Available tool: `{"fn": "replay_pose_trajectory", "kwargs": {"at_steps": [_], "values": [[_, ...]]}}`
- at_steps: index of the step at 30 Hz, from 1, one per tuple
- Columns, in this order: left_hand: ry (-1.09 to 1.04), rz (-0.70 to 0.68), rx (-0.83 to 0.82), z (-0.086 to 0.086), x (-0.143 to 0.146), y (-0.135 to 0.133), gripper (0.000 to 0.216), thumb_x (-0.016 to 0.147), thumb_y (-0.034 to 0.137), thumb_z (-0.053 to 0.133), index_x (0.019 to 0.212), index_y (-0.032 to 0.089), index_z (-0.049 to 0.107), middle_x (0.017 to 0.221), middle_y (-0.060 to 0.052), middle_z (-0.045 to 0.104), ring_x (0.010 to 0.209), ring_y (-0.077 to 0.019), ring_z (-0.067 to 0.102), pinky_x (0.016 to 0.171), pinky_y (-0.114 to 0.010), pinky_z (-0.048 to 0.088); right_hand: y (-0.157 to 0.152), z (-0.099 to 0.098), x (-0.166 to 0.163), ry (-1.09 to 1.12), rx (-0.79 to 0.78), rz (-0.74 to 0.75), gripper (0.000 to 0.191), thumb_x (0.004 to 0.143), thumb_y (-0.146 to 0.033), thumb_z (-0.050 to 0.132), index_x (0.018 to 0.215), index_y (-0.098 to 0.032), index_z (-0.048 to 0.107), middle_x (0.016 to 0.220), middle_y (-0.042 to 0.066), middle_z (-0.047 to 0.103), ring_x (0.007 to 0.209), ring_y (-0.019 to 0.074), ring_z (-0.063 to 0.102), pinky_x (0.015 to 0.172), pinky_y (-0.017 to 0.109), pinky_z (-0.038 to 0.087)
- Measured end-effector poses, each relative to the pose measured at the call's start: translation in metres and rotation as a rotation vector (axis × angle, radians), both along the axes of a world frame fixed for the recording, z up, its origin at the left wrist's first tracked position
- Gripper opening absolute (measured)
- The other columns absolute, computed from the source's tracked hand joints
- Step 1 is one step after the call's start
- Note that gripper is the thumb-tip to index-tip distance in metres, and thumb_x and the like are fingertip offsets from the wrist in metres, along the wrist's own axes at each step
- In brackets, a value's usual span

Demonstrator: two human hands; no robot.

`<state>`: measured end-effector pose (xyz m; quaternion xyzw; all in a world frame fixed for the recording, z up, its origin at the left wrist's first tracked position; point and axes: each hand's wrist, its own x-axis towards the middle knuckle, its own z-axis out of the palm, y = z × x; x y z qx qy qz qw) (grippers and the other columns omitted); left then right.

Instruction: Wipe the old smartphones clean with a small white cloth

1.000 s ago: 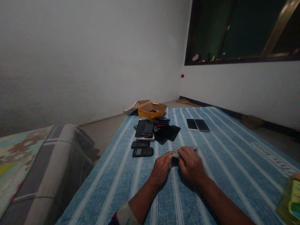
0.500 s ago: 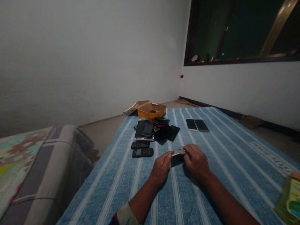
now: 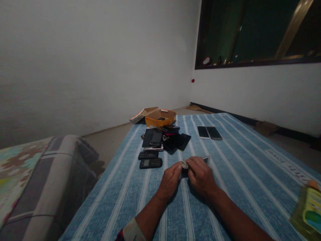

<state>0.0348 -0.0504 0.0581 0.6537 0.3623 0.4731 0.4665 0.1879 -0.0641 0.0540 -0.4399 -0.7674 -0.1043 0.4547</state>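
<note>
Both my hands rest on a blue striped cloth. My left hand pinches the near end of a dark smartphone that lies flat under my fingers. My right hand is closed on a small pale wad, pressed on the phone close to my left fingertips. Most of the phone is hidden by my right hand; only its far corner shows.
A pile of dark phones lies further away, with two keypad phones to its left front. Two smartphones lie side by side at the right. An orange box stands at the far edge. A yellow-green packet is at the right.
My right hand slid right along the phone with the wad, then came back left to my left fingertips. My left hand has kept its hold.
</note>
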Motion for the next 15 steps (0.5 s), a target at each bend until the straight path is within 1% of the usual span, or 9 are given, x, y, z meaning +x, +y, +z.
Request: {"fn": "replay_pose_trajectory", "kwargs": {"at_steps": [4, 8, 12, 15], "values": [[0.031, 0.041, -0.003, -0.003, -0.001, 0.001, 0.044, 0.093, 0.049, 0.053, 0.111, 0.016, 0.075, 0.119, -0.010, 0.074, 0.115, -0.0285, 0.065, 0.109, -0.042, 0.043, 0.003, 0.000, 0.008, 0.013, -0.018, -0.037, 0.024, 0.084, -0.004, 0.045, 0.090, -0.020, 0.063, 0.088, 0.007, 0.064, 0.087, 0.0227, 0.058, 0.079, 0.034, 0.048], [0.041, 0.057, 0.001, -0.007, -0.002, 0.002, 0.042, 0.093, 0.046, 0.053, 0.111, 0.015, 0.075, 0.118, -0.010, 0.074, 0.113, -0.0284, 0.066, 0.108, -0.042, 0.045, 0.004, -0.001, 0.011, 0.017, -0.011, -0.065, 0.024, 0.084, -0.004, 0.044, 0.090, -0.019, 0.062, 0.087, 0.007, 0.065, 0.087, 0.0231, 0.058, 0.079, 0.035, 0.047], [0.035, 0.025, 0.026, -0.007, 0.000, 0.002, 0.042, 0.095, 0.044, 0.050, 0.113, 0.016, 0.074, 0.116, -0.009, 0.075, 0.110, -0.0274, 0.067, 0.104, -0.040, 0.047, 0.001, -0.001, 0.005, 0.016, 0.011, -0.034, 0.024, 0.085, -0.004, 0.044, 0.094, -0.018, 0.062, 0.087, 0.008, 0.064, 0.087, 0.0236, 0.057, 0.079, 0.035, 0.048], [0.019, 0.004, 0.025, -0.006, 0.001, 0.001, 0.042, 0.096, 0.044, 0.049, 0.115, 0.016, 0.073, 0.116, -0.009, 0.074, 0.110, -0.0268, 0.066, 0.105, -0.039, 0.047, -0.002, -0.001, -0.004, 0.005, 0.000, 0.002, 0.024, 0.086, -0.005, 0.044, 0.096, -0.018, 0.062, 0.089, 0.008, 0.063, 0.088, 0.0238, 0.057, 0.079, 0.036, 0.049]]}}
